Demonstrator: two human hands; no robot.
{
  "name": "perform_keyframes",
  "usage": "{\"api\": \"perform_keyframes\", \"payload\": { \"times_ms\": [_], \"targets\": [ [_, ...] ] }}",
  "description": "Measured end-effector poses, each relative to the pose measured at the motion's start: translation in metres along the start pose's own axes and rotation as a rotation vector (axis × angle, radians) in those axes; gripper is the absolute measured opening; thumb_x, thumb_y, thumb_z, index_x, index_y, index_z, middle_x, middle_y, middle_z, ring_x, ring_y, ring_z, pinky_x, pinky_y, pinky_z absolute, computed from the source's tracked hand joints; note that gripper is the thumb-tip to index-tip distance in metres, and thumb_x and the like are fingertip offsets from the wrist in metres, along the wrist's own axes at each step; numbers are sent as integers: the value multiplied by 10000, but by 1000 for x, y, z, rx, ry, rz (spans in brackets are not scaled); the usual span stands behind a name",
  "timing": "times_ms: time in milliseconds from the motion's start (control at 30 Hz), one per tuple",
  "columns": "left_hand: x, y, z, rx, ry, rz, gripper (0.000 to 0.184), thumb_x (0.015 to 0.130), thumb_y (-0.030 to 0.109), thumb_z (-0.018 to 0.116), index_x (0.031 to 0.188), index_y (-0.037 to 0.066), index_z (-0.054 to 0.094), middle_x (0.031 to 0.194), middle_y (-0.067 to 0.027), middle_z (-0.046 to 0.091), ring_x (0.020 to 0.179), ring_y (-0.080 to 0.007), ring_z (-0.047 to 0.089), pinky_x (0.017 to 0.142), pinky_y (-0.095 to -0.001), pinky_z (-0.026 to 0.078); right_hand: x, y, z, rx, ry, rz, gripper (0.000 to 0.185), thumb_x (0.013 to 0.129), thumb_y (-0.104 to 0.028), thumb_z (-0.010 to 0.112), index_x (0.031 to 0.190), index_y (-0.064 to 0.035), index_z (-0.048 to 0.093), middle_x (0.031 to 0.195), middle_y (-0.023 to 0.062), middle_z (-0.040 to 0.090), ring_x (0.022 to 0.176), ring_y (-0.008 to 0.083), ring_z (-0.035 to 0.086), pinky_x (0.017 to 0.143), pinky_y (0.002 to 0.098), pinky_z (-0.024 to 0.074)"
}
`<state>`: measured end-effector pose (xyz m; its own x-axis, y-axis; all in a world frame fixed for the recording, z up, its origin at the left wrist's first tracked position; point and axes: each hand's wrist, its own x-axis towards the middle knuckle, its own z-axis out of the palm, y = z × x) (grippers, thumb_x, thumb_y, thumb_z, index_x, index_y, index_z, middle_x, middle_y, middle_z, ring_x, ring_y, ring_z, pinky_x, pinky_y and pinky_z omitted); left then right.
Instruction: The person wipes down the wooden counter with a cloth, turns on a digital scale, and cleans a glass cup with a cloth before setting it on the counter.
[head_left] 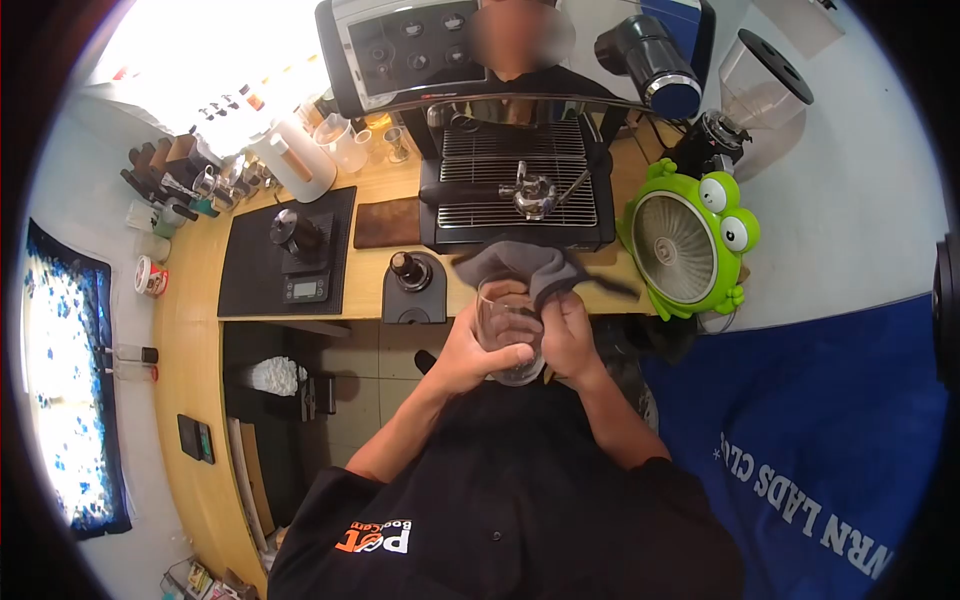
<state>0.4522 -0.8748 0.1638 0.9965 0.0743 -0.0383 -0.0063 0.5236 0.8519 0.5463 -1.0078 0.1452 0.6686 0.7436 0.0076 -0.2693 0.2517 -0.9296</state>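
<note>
My left hand (pixel 466 352) is wrapped around a clear drinking glass (pixel 519 374), its thumb across the near side and its fingers showing through the wall. The glass is tilted, with its mouth away from me. On the other side, my right hand (pixel 570 342) grips a dark grey cloth (pixel 520 264), bunched at the glass's rim and trailing off to the right. Whether cloth reaches inside the glass I cannot make out. Just beyond the cloth stands an espresso machine (pixel 515 160) with a small metal pitcher (pixel 535 196) on its drip tray.
A tamper (pixel 408 268) rests on a black stand (pixel 415 303) at the counter edge. Further left, a scale (pixel 306 289) lies on a black mat (pixel 240 270) near a white kettle (pixel 292 160). A green frog-shaped fan (pixel 690 240) and a coffee grinder (pixel 712 140) stand right.
</note>
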Motion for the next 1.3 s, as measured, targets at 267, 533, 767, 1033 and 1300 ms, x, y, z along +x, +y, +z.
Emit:
{"api": "perform_keyframes", "payload": {
  "times_ms": [267, 533, 767, 1033, 1300],
  "targets": [
    [8, 0, -10, -33, 101, 52, 763, 794, 170, 817, 1400, -13, 391, 1237, -122, 563, 1109, -212, 599, 953, -351, 500, -20, 22, 6, -681, -4, -462, 361, 988, -96, 429, 1311, 48, 502, 1360, 238, 534, 1327, 386, 457, 1141, 469, 310],
    [3, -7, -8, 41, -2, -97, 801, 773, 179, 845, 1405, -14, 391, 1219, -108, 582, 1099, -197, 607, 959, -347, 504, 3, -13, 3, -273, 51, -260, 366, 1017, -94, 347, 1300, 64, 517, 1380, 212, 540, 1304, 287, 522, 1064, 392, 425],
    [7, -6, -13, -56, 45, -37, 773, 790, 183, 821, 1404, -17, 396, 1236, -119, 580, 1103, -201, 608, 956, -349, 509, -16, 35, -9, -412, 13, -225, 419, 1012, -92, 378, 1384, 91, 435, 1417, 223, 504, 1299, 325, 514, 1075, 400, 412],
    [3, -19, -32, -54, 74, -115, 750, 794, 242, 817, 1380, -20, 428, 1264, -109, 578, 1119, -177, 593, 975, -333, 491, -11, -21, 22, -794, 35, -595, 490, 998, -191, 465, 1430, 41, 466, 1591, 217, 285, 1481, 406, 256, 1200, 495, 200],
    [8, -5, 7, 123, 105, 79, 725, 747, 140, 849, 1333, 2, 446, 1240, -81, 565, 1119, -172, 582, 1003, -344, 468, 6, -17, 14, -277, 43, -401, 523, 1072, -324, 352, 1483, -7, 416, 1531, 154, 412, 1376, 253, 430, 1148, 363, 313]
  ]
}}
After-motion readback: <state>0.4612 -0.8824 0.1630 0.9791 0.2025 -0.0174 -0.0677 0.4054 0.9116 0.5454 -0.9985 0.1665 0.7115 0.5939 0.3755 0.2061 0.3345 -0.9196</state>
